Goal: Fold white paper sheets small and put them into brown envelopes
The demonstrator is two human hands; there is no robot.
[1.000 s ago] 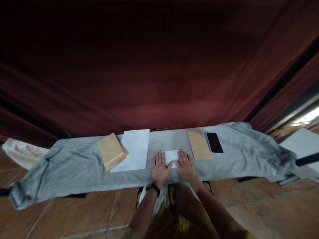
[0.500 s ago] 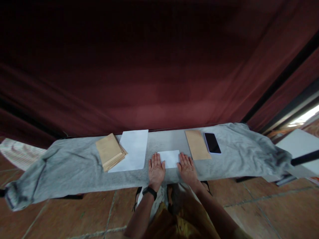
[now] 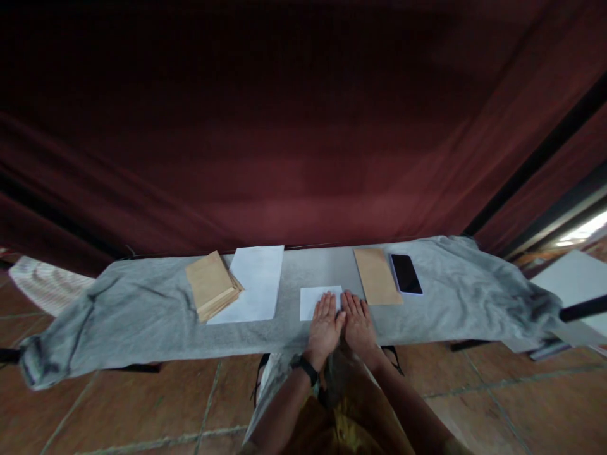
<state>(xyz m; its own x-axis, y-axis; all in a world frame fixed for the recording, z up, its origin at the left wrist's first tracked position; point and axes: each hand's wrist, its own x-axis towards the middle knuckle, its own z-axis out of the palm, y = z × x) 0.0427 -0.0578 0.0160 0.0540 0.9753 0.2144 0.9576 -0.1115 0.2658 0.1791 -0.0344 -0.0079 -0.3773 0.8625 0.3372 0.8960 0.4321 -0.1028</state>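
Note:
A small white rectangle of paper [image 3: 310,302], seemingly folded, lies flat on the grey cloth in front of me. My left hand [image 3: 324,325] rests flat across its right half, fingers stretched out. Beside it, my right hand [image 3: 359,323] lies flat at the paper's right edge, fingers extended and thumb close to the left hand. Just beyond the right hand is a single brown envelope [image 3: 378,275]. To the left, white paper sheets [image 3: 258,281] lie partly under a stack of brown envelopes [image 3: 212,284].
A phone [image 3: 406,274] lies right of the single envelope. The grey cloth [image 3: 142,316] covers a narrow table, bunched at both ends. A dark red curtain [image 3: 303,158] hangs right behind it. Tiled floor [image 3: 190,404] shows below. White boards [image 3: 573,278] stand at the far right.
My left hand has slid from the paper's left edge rightward across it, now next to my right hand. My right hand has stayed at the right edge.

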